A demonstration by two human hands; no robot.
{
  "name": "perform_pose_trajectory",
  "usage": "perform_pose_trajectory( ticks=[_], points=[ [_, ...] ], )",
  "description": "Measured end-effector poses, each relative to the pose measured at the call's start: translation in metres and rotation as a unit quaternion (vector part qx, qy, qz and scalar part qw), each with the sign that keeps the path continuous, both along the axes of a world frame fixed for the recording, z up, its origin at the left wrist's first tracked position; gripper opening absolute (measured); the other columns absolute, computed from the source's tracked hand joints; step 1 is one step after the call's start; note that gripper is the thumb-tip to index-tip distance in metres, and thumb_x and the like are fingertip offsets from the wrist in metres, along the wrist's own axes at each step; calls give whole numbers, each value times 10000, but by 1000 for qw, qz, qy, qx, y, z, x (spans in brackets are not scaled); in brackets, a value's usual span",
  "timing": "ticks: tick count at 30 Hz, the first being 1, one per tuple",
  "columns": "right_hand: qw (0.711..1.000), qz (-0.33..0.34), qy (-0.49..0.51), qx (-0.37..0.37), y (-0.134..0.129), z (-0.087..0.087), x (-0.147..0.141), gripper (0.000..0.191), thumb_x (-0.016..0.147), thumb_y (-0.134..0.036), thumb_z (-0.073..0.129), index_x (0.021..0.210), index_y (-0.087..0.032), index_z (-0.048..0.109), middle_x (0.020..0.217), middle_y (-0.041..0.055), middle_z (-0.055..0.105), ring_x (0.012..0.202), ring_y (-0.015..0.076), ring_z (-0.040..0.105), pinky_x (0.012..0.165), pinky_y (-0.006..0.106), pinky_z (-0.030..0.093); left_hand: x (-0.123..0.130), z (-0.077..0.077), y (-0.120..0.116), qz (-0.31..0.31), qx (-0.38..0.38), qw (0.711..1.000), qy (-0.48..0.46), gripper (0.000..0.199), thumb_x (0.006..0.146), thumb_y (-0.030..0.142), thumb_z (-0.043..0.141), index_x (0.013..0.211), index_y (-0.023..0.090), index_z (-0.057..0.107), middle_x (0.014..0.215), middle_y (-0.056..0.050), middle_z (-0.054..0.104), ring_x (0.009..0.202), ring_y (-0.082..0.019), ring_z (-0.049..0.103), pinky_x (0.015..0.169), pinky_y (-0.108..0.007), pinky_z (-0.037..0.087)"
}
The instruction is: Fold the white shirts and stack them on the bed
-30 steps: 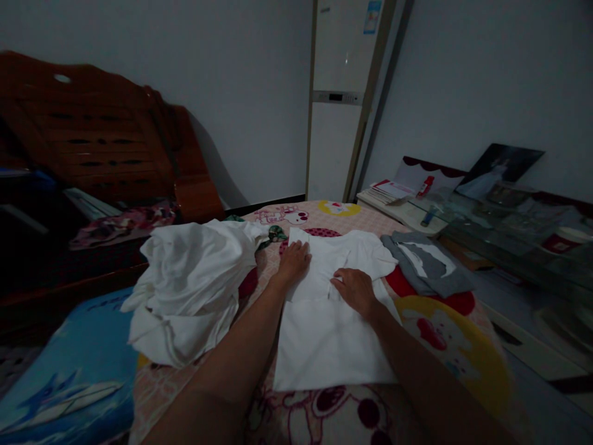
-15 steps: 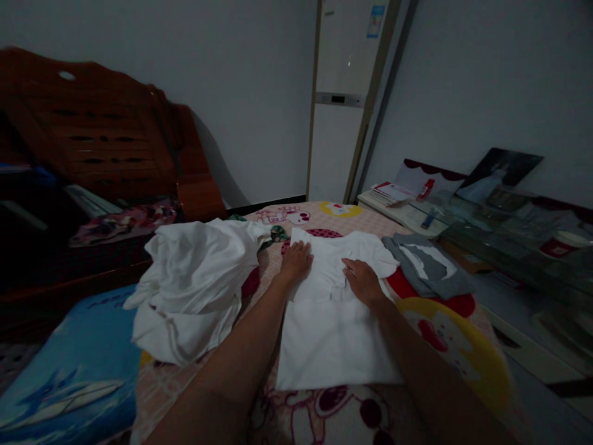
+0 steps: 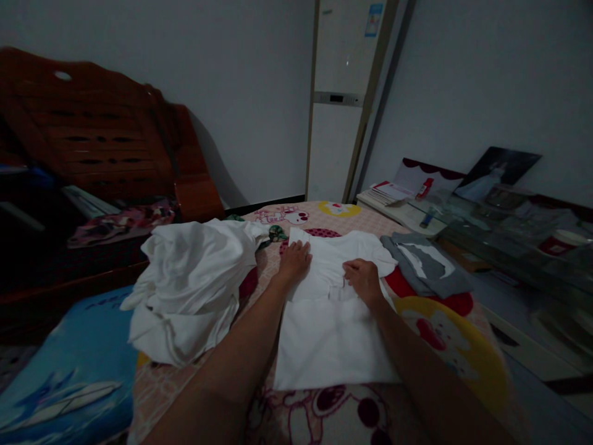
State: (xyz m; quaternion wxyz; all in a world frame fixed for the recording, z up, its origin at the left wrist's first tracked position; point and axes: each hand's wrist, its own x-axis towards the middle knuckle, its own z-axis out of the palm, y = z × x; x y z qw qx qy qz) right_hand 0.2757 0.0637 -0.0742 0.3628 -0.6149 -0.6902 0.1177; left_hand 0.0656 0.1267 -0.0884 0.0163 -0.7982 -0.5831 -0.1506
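Compared with the frame half a second ago, the right hand [image 3: 362, 279] has drawn its outstretched fingers in, while the left hand [image 3: 295, 261] has stayed almost where it was. At far left, a wooden bench [image 3: 92, 130] carries a floral cloth [image 3: 125, 222]. In front of it, a blue printed cushion [image 3: 74, 364] lies beside the left edge of the patterned cover [image 3: 370, 227]. A loose white heap [image 3: 194, 272] lies on the cover along that edge, with a green patterned cloth [image 3: 277, 233] by its far right corner. Next comes the white garment [image 3: 338, 346], spread over the middle of the cover towards its near edge, its sleeve pointing right. The left hand rests on the garment's left side, fingers released and slightly bent. The right hand is at its upper middle, fingers curled in; whether they pinch fabric, I cannot tell. Just beyond the sleeve, a folded grey garment [image 3: 417, 281] lies at the cover's right edge, near a glass-topped table [image 3: 500, 228] holding a leaning picture [image 3: 500, 170].
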Motion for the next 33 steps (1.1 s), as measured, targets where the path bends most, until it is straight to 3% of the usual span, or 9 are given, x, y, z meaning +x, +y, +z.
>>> perform_pose_trajectory(
  ticks=[5,10,13,18,20,27,33],
  points=[
    [984,-54,-162,-46,-4,10,-8,251,770,-131,523,711,-144,767,753,115,750,735,201,688,686,254,461,0,2,-1,1,3,1000,8,399,964,303,403,1334,175,482,1362,-139,518,1254,-255,474,1051,-411,351],
    [983,-51,-170,-56,-7,14,-9,235,753,-117,539,717,-148,769,764,106,753,727,188,687,652,229,442,0,4,-1,-31,-5,999,26,390,960,226,385,1334,190,489,1435,-135,477,1324,-274,429,1087,-495,323],
    [989,-44,-135,-46,-7,12,-7,232,753,-114,543,704,-158,765,761,89,755,730,178,689,658,214,444,2,3,1,-65,0,997,31,384,933,152,399,1294,189,522,1456,-117,470,1354,-259,407,1129,-519,275],
    [999,-25,12,-36,-5,4,-2,222,763,-161,545,764,-147,766,741,78,750,706,177,696,638,215,474,3,-1,6,-120,-11,993,-7,404,911,107,404,1290,144,540,1392,-126,538,1302,-192,481,1106,-344,362],
    [997,-24,60,-41,-3,0,-1,222,765,-192,543,779,-147,760,705,69,739,663,178,689,602,223,485,4,1,9,-124,-10,992,-16,385,920,133,408,1275,139,556,1361,-133,564,1281,-197,503,1087,-331,384],
    [981,-1,190,-48,-2,-8,1,276,739,-327,577,852,-138,744,737,74,734,569,170,656,507,244,500,15,21,32,-133,-27,991,12,314,828,67,457,1040,116,684,1132,-144,683,1074,-224,623,983,-352,461],
    [964,4,254,-79,-2,-8,-1,418,691,-398,623,970,-107,736,697,73,718,477,140,599,423,227,455,31,34,55,-129,-48,990,30,385,818,30,461,1119,125,681,1133,-132,693,1058,-226,644,935,-309,482]
  ],
)
